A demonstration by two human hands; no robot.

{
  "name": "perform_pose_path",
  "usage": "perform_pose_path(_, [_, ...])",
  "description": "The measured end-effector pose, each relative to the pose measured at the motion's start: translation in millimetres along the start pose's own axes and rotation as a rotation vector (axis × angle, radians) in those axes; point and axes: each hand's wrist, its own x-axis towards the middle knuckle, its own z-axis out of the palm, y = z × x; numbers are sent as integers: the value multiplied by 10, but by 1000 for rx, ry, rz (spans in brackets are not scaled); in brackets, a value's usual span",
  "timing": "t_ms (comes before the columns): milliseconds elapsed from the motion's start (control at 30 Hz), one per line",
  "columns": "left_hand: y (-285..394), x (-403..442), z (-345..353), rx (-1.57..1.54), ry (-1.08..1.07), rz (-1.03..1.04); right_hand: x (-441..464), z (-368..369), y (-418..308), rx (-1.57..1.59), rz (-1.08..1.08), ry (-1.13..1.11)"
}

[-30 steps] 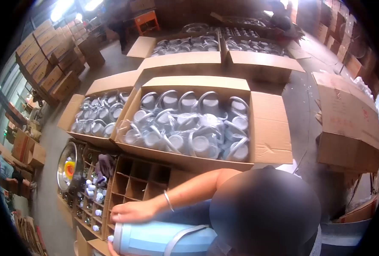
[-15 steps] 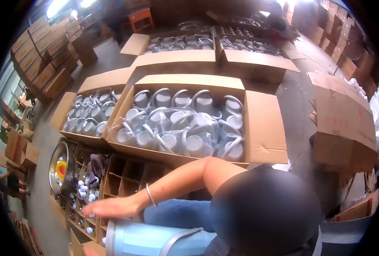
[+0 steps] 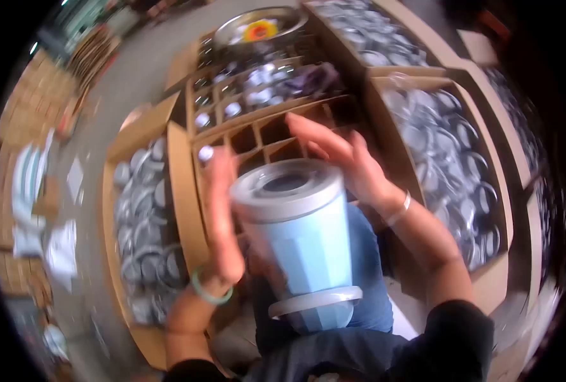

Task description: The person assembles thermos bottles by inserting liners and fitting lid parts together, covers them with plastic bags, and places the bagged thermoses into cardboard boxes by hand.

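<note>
A light blue faceted jug (image 3: pixel 311 251) rests across my lap, its wide grey collar and dark round hole facing up and away from me. A grey handle band (image 3: pixel 318 302) crosses it near my body. My left hand (image 3: pixel 221 216), with a green bangle at the wrist, is stretched flat along the left side of the collar; blur hides whether it touches. Beyond the collar to the right, my right hand (image 3: pixel 353 162) is open with fingers apart, holding nothing. A silver bangle circles that wrist. Just past both hands is a divided carton (image 3: pixel 255 137) with cardboard compartments.
Small white-capped pieces (image 3: pixel 262 84) and a dark cloth (image 3: pixel 313 79) lie in the farther carton. Behind them stands a metal bowl (image 3: pixel 288 24) with a yellow and red item. Cartons of grey handled parts flank me, left (image 3: pixel 184 184) and right (image 3: pixel 494 280).
The view has swung left toward the divided carton. My right hand has drawn back from over it to beside the jug's collar. My left hand has come fully into view.
</note>
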Motion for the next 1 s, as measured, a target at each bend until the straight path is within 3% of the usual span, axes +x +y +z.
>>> perform_pose_path(33, [-118, -6, 78, -189, -51, 192, 12, -86, 49, -293, -87, -315])
perform_pose_path(100, [-356, 47, 242, -569, -182, 625, 89, -299, 274, -178, 216, -165])
perform_pose_path(133, [-384, 110, 247, -505, -158, 621, 89, -343, 396, 12, 322, -30])
perform_pose_path(167, [-412, 172, 253, -439, -134, 617, 126, -413, 480, 207, 308, -137])
perform_pose_path(233, [-473, 392, 255, -439, -163, 533, 117, -60, 220, 419, 407, 153])
perform_pose_path(300, [-535, 641, 292, -569, -251, 372, 198, 6, 237, 279, 94, 97])
perform_pose_path(333, [-567, 703, 387, -620, -259, 359, 320, 73, 207, -1, -11, 60])
perform_pose_path(367, [-624, 785, 508, -672, -263, 351, 336, 0, 215, -60, 21, 77])
perform_pose_path(433, [-864, 997, 729, -1063, -405, 178, 414, -253, 254, -155, 118, 117])
perform_pose_path(467, [-1039, 1160, 790, -946, -396, 47, 436, -438, 369, 139, 202, 258])
perform_pose_path(500, [-1346, 1328, 940, -657, -224, 16, 449, -649, 535, 430, 279, 397])
perform_pose_path(533, [-1815, 1500, 1205, -478, -82, -65, 455, -880, 673, 480, 266, 320])
perform_pose_path(567, [-2493, 1678, 1451, -68, 21, -11, 442, -994, 772, 336, 295, 456])
perform_pose_path(633, [-3452, 1708, 1742, 570, -33, 12, 298, -1180, 964, 190, 423, 475])
perform_pose_path(733, [-3529, 1712, 1668, 702, -253, -154, -75, -1499, 1219, -199, 505, 472])
perform_pose_path(800, [-3566, 1777, 1702, 840, -349, -118, -272, -1605, 1412, -163, 425, 542])
perform_pose_path(833, [-3680, 1746, 1785, 876, -235, -67, -399, -1752, 1557, -189, 391, 605])
perform_pose_path(900, [-3570, 1749, 1608, 663, -361, -133, -638, -2148, 1766, -612, 356, 676])
perform_pose_path(967, [-3560, 1755, 1573, 688, -359, -107, -633, -1984, 1727, -1238, 231, 834])
perform_pose_path(1000, [-3543, 1755, 1591, 697, -357, -93, -615, -1936, 1687, -1296, 195, 842])
